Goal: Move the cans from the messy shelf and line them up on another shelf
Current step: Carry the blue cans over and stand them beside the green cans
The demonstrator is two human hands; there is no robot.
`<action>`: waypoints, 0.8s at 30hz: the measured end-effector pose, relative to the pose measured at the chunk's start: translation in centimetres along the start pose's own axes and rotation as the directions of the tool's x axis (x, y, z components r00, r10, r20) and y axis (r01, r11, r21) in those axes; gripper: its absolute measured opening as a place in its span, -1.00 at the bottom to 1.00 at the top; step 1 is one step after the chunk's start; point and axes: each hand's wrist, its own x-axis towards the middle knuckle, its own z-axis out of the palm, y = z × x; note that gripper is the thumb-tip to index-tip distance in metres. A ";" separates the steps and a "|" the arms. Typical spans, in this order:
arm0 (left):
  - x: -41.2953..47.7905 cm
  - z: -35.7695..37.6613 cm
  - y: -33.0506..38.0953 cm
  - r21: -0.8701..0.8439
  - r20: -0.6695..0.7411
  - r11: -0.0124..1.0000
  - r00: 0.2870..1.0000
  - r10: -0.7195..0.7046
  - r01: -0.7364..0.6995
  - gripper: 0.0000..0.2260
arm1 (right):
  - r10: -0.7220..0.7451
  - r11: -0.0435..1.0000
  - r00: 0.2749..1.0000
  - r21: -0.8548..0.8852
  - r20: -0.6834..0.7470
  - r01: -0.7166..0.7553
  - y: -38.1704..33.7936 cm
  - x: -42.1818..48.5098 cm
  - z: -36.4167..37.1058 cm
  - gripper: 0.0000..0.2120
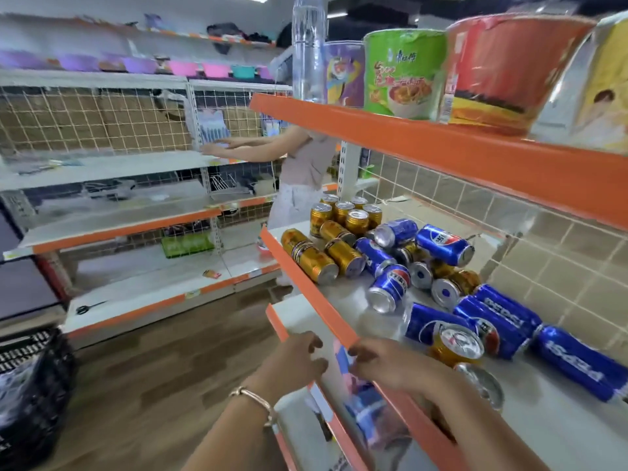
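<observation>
The messy shelf (pixel 343 297) with an orange front edge holds several blue cans (pixel 492 321) and gold cans (pixel 307 256) lying on their sides in a heap. At its far end several gold cans (pixel 343 212) stand upright together. Just below it, the white lower shelf (pixel 299 317) juts out. In front of that lower shelf my right hand (pixel 394 368) grips a blurred blue can (pixel 365 407) from above. My left hand (pixel 295 363) hovers close on the can's left, fingers loosely curled, holding nothing.
The shelf above carries instant noodle cups (pixel 404 73) and a clear bottle (pixel 309 45). Across the wood-floor aisle stands another rack (pixel 112 229), where a person (pixel 302 171) reaches onto a shelf. A black basket (pixel 30 385) sits at the lower left.
</observation>
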 end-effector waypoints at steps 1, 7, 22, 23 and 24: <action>0.9 -0.3 -0.4 0.009 0.015 1.000 1.000 0.008 -0.008 -0.66 | 0.001 1.000 1.000 -0.005 0.000 -0.001 -0.3 0.4 -0.5 -0.62; 6.9 -3.1 -0.8 0.009 0.076 0.995 0.992 0.101 -0.102 -0.71 | 0.034 0.997 0.991 -0.058 -0.131 -0.042 -1.0 2.4 -5.0 -0.64; 20.8 -5.2 7.7 -0.038 0.489 0.959 0.832 0.262 -0.280 -0.72 | 0.575 0.636 0.781 -0.467 -0.245 -0.615 1.8 4.7 -11.7 -0.47; 21.4 -4.2 8.3 -0.029 0.496 0.957 0.828 0.263 -0.287 -0.73 | 0.603 0.614 0.761 -0.472 -0.237 -0.633 2.0 5.1 -11.6 -0.45; 21.9 -3.3 8.8 -0.027 0.505 0.954 0.819 0.272 -0.300 -0.70 | 0.622 0.606 0.751 -0.471 -0.221 -0.641 2.2 5.5 -11.5 -0.41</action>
